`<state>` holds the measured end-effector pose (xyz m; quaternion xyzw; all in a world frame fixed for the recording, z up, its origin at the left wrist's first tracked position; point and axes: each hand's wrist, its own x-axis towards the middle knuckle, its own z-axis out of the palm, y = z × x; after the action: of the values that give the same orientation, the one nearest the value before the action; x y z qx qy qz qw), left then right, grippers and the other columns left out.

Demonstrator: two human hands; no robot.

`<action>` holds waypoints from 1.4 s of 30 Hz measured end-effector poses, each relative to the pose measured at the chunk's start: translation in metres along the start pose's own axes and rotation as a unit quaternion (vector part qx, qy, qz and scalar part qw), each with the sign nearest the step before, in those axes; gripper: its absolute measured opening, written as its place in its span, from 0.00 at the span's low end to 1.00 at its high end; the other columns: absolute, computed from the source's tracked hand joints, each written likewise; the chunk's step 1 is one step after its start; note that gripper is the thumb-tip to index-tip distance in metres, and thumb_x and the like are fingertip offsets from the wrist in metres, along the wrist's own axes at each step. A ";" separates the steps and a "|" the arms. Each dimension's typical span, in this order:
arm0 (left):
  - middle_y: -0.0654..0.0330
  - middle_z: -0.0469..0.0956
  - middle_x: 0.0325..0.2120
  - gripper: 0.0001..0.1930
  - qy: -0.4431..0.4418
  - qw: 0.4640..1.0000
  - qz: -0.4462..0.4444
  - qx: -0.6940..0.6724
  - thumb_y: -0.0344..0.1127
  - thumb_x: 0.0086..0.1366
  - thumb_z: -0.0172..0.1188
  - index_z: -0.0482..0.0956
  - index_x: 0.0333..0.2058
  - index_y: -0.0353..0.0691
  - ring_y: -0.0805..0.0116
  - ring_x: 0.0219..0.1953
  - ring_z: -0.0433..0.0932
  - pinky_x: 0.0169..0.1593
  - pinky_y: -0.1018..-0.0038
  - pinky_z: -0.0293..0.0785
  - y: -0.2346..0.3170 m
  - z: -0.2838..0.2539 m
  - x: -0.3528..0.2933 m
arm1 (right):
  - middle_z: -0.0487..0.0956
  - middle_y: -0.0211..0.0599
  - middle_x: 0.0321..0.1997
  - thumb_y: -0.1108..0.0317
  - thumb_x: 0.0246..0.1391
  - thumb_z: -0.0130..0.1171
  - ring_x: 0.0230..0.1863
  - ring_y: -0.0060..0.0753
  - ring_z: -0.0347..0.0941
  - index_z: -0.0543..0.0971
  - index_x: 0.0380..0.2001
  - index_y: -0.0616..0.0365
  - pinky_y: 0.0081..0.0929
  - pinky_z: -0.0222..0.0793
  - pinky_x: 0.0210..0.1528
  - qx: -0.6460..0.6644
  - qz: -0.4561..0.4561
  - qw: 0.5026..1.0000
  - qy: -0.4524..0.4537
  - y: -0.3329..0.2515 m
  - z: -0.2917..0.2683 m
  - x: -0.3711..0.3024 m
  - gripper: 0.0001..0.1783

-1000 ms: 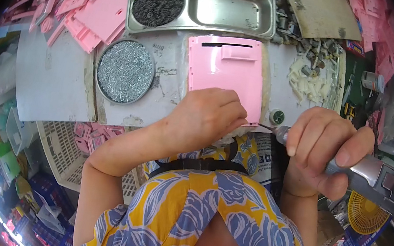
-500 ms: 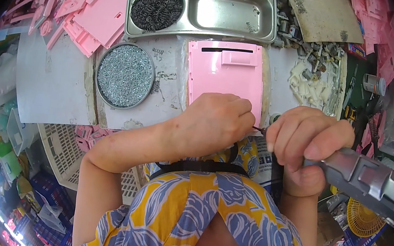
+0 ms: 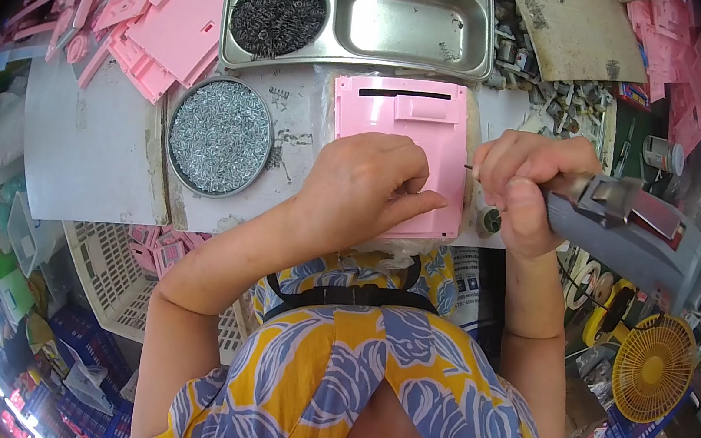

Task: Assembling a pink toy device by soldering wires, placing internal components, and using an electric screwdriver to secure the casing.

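A pink plastic panel [image 3: 444,147] with a dark slot and a small raised block near its far edge lies before me. My left hand [image 3: 370,182] rests over its left and middle part, fingers curled and thumb pointing right; whatever is in its fingers is hidden. My right hand [image 3: 530,184] is wrapped round the front of a grey electric screwdriver [image 3: 628,236], whose body slants off to the right. Its thin dark bit points left at the panel's right edge. I cannot tell whether the tip touches the panel.
Left of the panel stands a round dish of small screws [image 3: 219,135]. Beyond it is a metal tray [image 3: 353,55] holding dark springs. Pink parts [image 3: 178,23] are piled far left, small metal and white parts far right. A yellow fan [image 3: 652,368] is at lower right.
My right hand and the screwdriver have moved away from me, up along the panel's right edge. My left hand has shifted left and farther away, its thumb now showing.
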<state>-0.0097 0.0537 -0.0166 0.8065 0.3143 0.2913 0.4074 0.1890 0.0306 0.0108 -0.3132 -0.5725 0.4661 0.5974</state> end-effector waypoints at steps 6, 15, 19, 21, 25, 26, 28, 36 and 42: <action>0.57 0.77 0.24 0.09 0.040 0.996 0.080 0.025 0.28 0.54 0.72 0.77 0.29 0.37 0.56 0.26 0.77 0.30 0.65 0.74 0.001 0.008 -0.003 | 0.68 0.26 0.17 0.59 0.62 0.63 0.17 0.23 0.61 0.68 0.42 0.50 0.29 0.66 0.25 0.021 -0.012 0.999 0.023 -0.024 0.002 0.010 0.15; 0.55 0.80 0.28 0.09 0.049 0.993 0.110 0.020 0.27 0.53 0.70 0.81 0.33 0.36 0.55 0.29 0.80 0.31 0.65 0.77 0.001 0.016 -0.001 | 0.68 0.22 0.15 0.53 0.60 0.65 0.14 0.21 0.65 0.69 0.39 0.47 0.25 0.68 0.22 0.066 -0.003 0.998 0.004 -0.044 0.017 0.011 0.17; 0.56 0.80 0.28 0.09 0.080 0.988 0.087 0.098 0.28 0.53 0.71 0.81 0.33 0.37 0.57 0.30 0.80 0.35 0.65 0.76 0.007 0.009 0.001 | 0.70 0.30 0.19 0.63 0.60 0.65 0.20 0.26 0.66 0.70 0.41 0.52 0.30 0.69 0.28 0.109 -0.016 0.994 -0.020 -0.042 0.016 0.017 0.14; 0.57 0.80 0.28 0.08 0.156 0.977 0.073 0.128 0.29 0.53 0.72 0.81 0.32 0.38 0.58 0.32 0.80 0.39 0.64 0.75 0.009 -0.002 0.007 | 0.71 0.35 0.22 0.69 0.60 0.63 0.22 0.27 0.66 0.70 0.42 0.56 0.32 0.70 0.31 0.126 -0.044 0.991 -0.018 -0.032 0.010 0.028 0.12; 0.58 0.80 0.35 0.10 0.178 0.957 -0.045 0.223 0.31 0.53 0.73 0.81 0.33 0.39 0.57 0.40 0.78 0.45 0.63 0.71 -0.016 -0.063 -0.017 | 0.72 0.37 0.22 0.75 0.61 0.57 0.21 0.26 0.66 0.69 0.42 0.59 0.32 0.70 0.29 0.101 -0.094 0.990 0.029 0.010 -0.019 0.057 0.09; 0.58 0.80 0.35 0.10 0.152 0.947 -0.115 0.259 0.32 0.53 0.73 0.81 0.33 0.39 0.56 0.41 0.78 0.45 0.63 0.70 -0.019 -0.079 -0.025 | 0.72 0.37 0.22 0.77 0.61 0.56 0.21 0.26 0.66 0.69 0.42 0.60 0.32 0.70 0.28 0.091 -0.096 0.991 0.036 0.018 -0.025 0.060 0.08; 0.59 0.79 0.34 0.11 0.097 0.924 -0.194 0.314 0.33 0.53 0.72 0.81 0.33 0.40 0.56 0.42 0.77 0.47 0.62 0.68 -0.023 -0.098 -0.043 | 0.73 0.37 0.23 0.77 0.61 0.56 0.20 0.25 0.66 0.69 0.41 0.61 0.32 0.71 0.27 0.074 -0.092 0.992 0.051 0.030 -0.029 0.060 0.08; 0.58 0.76 0.31 0.06 0.048 0.930 -0.177 0.318 0.33 0.58 0.67 0.81 0.33 0.39 0.56 0.41 0.75 0.49 0.60 0.63 -0.035 -0.101 -0.073 | 0.73 0.36 0.22 0.75 0.60 0.58 0.19 0.23 0.66 0.69 0.40 0.62 0.30 0.70 0.25 0.051 -0.080 0.995 0.032 0.032 -0.020 0.066 0.08; 0.56 0.75 0.27 0.07 0.098 0.925 -0.170 0.325 0.33 0.64 0.60 0.77 0.29 0.35 0.54 0.35 0.75 0.46 0.61 0.65 -0.047 -0.099 -0.065 | 0.74 0.37 0.22 0.75 0.60 0.59 0.19 0.23 0.66 0.70 0.42 0.63 0.29 0.70 0.25 0.059 -0.085 0.993 0.051 0.032 -0.020 0.067 0.10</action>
<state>-0.1352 0.0743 -0.0203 0.7966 0.5624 0.1772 0.1333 0.1963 0.1070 0.0053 -0.2516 -0.5372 0.4298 0.6807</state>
